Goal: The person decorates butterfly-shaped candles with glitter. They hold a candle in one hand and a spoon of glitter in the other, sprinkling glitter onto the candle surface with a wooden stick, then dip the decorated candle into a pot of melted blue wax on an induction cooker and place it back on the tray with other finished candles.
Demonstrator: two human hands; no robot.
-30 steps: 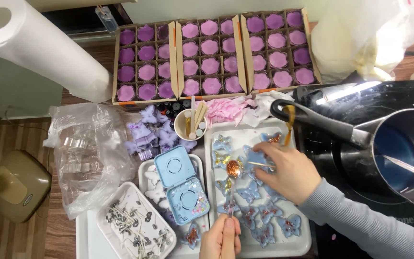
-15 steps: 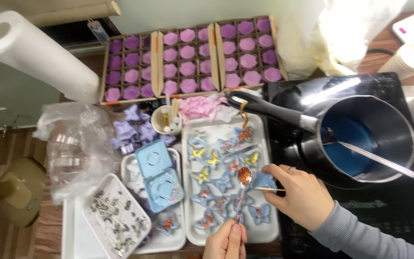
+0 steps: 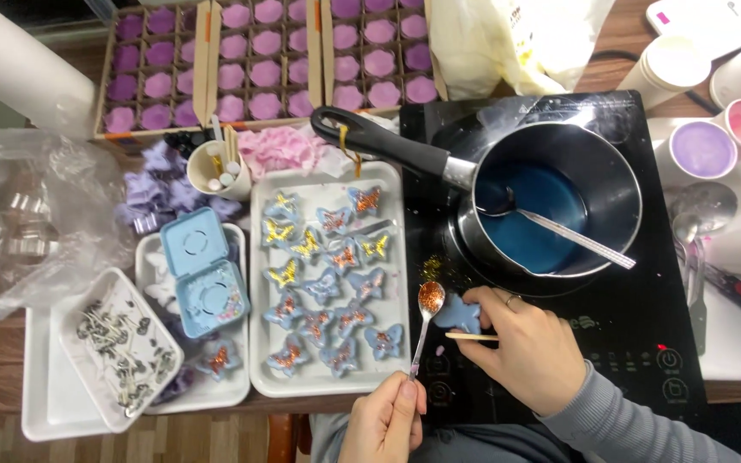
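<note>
The left hand [image 3: 385,420], at the near edge of the tabletop, pinches the thin handle of a small metal spoon [image 3: 424,321] between thumb and fingers; the bowl is heaped with orange-copper glitter and hangs just left of a pale blue butterfly-shaped wax piece [image 3: 457,314]. That piece lies on the front left part of the black glass induction hob [image 3: 628,326], just beside the right edge of the white rectangular tray [image 3: 328,383] of glitter-topped blue butterflies. The right hand [image 3: 521,347] holds it at its right side with closed fingertips, and a thin wooden stick [image 3: 469,337] runs under the same fingers.

The butterfly looks light and stiff but probably brittle at the thin wing tips, with a smooth, slightly slippery surface; the thicker middle or the edge of one wing seems the safer place to hold it. The spoon is light and rigid, and its loose load would spill at any tilt.

Behind, a dark saucepan [image 3: 559,197] of blue liquid stands on the hob with a metal spoon resting in it.
</note>
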